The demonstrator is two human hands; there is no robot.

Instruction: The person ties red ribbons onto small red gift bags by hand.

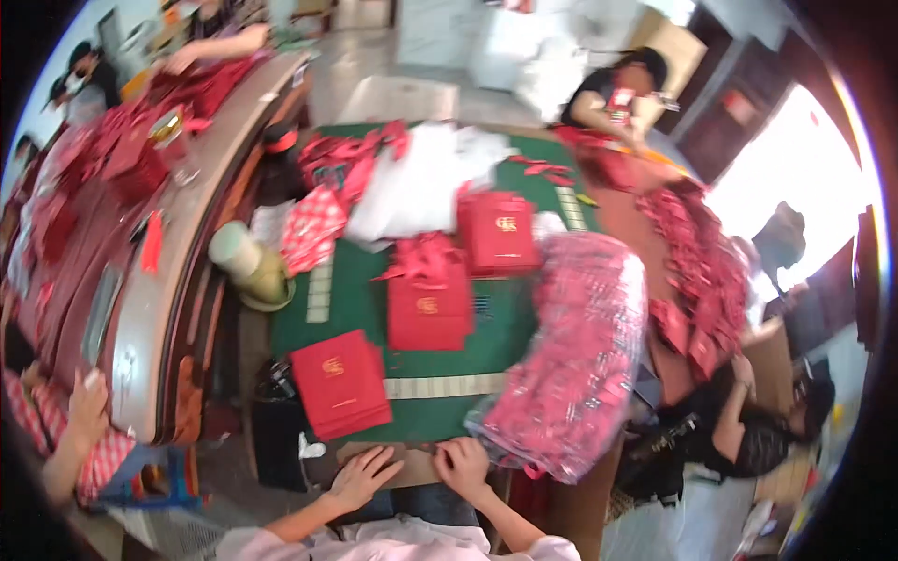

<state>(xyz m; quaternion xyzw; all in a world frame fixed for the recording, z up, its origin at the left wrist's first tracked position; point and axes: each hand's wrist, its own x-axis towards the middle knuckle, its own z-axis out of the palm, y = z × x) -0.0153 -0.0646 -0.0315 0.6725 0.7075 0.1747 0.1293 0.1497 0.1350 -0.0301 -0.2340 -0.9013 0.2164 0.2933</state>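
Note:
My left hand [365, 479] lies at the near edge of the green-topped table [496, 327], fingers stretched out over a brown sheet [414, 467]. Beside that sheet's right end is my right hand [464, 466], its fingers bent and drawn together; what they hold, if anything, is hidden. A large clear plastic bag of red ribbon-like pieces [585, 351] lies just right of it. Ahead of my left hand rests a stack of red cards or flat bags [339, 383] with gold marks. Two similar red stacks [428, 313] [499, 229] lie farther back, the nearer one topped with red ribbon [426, 257].
White sheeting [412, 182] and red ribbons [341, 159] cover the far side. A green-lidded container [243, 262] stands at the left edge, beside a long wooden table [150, 355] with red goods. People work left, far right and right. Red ribbons heap [697, 266] on the right table.

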